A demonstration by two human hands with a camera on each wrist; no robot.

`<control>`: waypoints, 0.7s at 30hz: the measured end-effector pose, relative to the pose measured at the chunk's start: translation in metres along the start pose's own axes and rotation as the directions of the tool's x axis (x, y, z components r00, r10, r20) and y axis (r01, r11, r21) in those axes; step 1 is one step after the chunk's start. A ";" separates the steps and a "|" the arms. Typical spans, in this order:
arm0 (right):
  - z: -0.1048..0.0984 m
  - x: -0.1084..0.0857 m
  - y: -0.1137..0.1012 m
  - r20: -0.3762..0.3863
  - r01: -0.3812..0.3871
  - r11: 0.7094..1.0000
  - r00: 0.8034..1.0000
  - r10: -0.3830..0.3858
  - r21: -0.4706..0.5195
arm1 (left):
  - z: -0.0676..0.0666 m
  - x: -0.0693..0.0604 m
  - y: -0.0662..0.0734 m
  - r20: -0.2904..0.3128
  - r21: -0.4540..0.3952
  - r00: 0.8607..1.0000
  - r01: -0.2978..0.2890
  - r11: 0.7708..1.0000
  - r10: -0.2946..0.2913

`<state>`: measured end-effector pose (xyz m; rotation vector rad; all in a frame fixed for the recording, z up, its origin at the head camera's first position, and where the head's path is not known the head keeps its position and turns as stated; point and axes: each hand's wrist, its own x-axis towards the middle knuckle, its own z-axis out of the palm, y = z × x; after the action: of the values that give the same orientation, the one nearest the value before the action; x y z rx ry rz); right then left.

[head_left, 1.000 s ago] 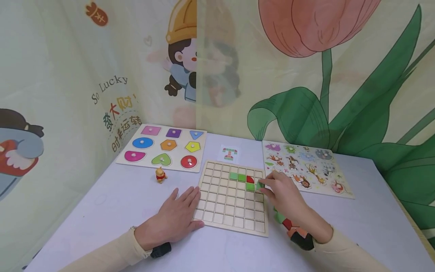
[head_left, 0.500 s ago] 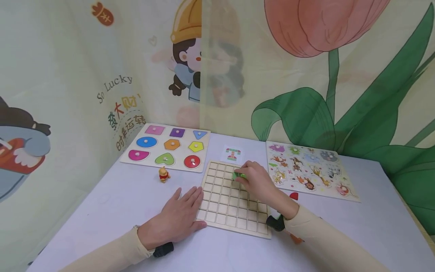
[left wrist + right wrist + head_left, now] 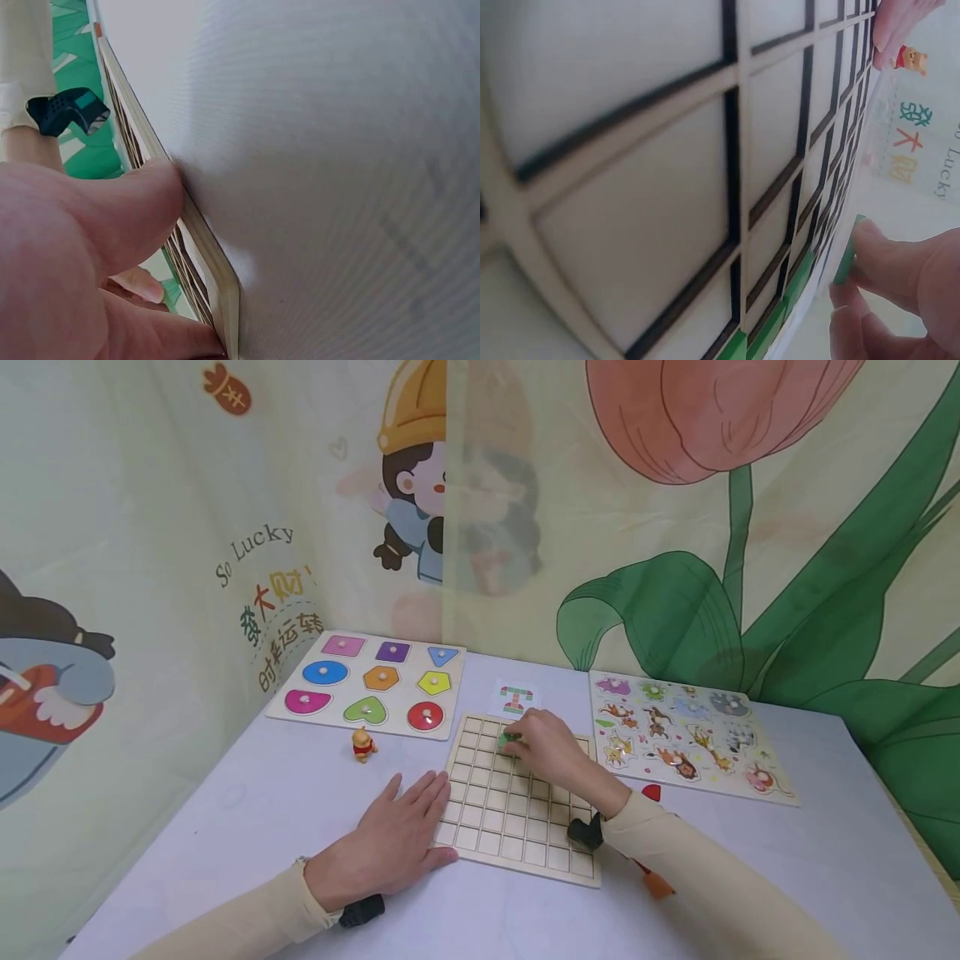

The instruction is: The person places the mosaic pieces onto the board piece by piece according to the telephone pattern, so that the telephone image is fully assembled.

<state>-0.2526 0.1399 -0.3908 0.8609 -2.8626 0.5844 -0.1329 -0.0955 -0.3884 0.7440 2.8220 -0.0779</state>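
My left hand (image 3: 390, 835) lies flat, fingers straight, against the left edge of a wooden grid board (image 3: 483, 818). In the left wrist view, its thumb (image 3: 146, 210) touches the board's edge. My right hand (image 3: 555, 747) pinches a green square tile (image 3: 506, 741) between thumb and finger over the board's far rows. That green tile (image 3: 847, 251) appears tilted and apart from the board in the right wrist view. Several green tiles (image 3: 799, 283) sit in cells there; in the head view the right hand hides them.
Behind the board lies a small pattern card (image 3: 516, 697). A knobbed shape puzzle (image 3: 396, 710) and a bear figurine (image 3: 363, 746) are at left, an animal puzzle (image 3: 753, 752) at right. A red piece (image 3: 652, 792) and an orange piece (image 3: 658, 883) lie beside my right forearm.
My right hand has moved left from the board's right side to its far middle, carrying the green tile. The left hand stays on the board's edge. The head view has shifted slightly.
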 end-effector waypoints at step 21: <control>0.009 0.008 -0.001 0.064 -0.065 0.997 0.996 0.068 -0.038 | 0.001 0.001 0.000 -0.002 0.016 1.000 0.002 1.000 -0.002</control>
<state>-0.2587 0.1316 -0.3969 0.7963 -2.9607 0.5200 -0.1335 -0.0948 -0.3893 0.7454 2.8275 -0.1004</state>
